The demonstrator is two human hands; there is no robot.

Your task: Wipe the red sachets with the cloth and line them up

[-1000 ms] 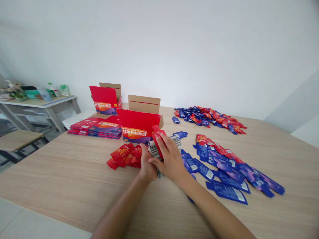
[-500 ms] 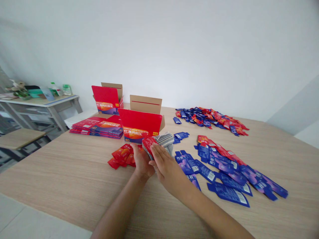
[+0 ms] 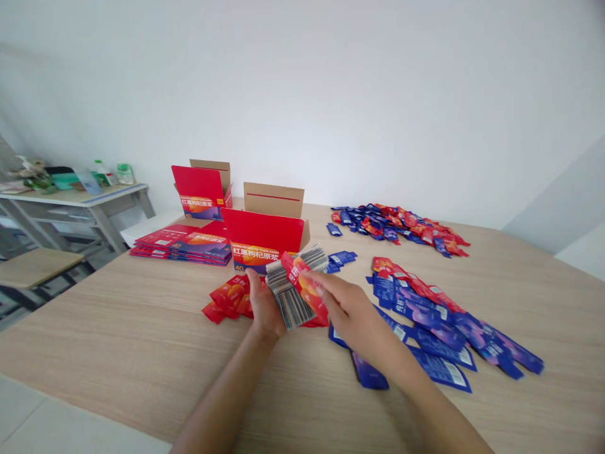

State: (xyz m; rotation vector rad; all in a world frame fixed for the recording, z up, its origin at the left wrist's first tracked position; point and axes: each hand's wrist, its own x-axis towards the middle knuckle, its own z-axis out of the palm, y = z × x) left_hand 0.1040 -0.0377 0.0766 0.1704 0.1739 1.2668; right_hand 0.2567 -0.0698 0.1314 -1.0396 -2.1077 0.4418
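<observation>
My left hand (image 3: pixel 267 310) is closed around a grey-and-white striped cloth (image 3: pixel 292 309), held above the table in front of the nearer box. A red sachet (image 3: pixel 302 284) lies slantwise over the cloth, its lower end pinched by my right hand (image 3: pixel 352 309). Several red sachets (image 3: pixel 231 296) lie on the table beside and partly behind my left hand. Blue sachets (image 3: pixel 371 373) lie under and beside my right forearm, some of them hidden by it.
An open red carton (image 3: pixel 258 236) stands ahead, another open carton (image 3: pixel 198 189) behind it. Flattened cartons (image 3: pixel 182 243) are stacked at left. A mixed heap of sachets (image 3: pixel 401 224) lies at the back right. A row of overlapping sachets (image 3: pixel 425 315) lies at right.
My right hand has shifted right from flat over the cloth to a pinch on the red sachet, which now shows more. A blue sachet near my right forearm lies differently.
</observation>
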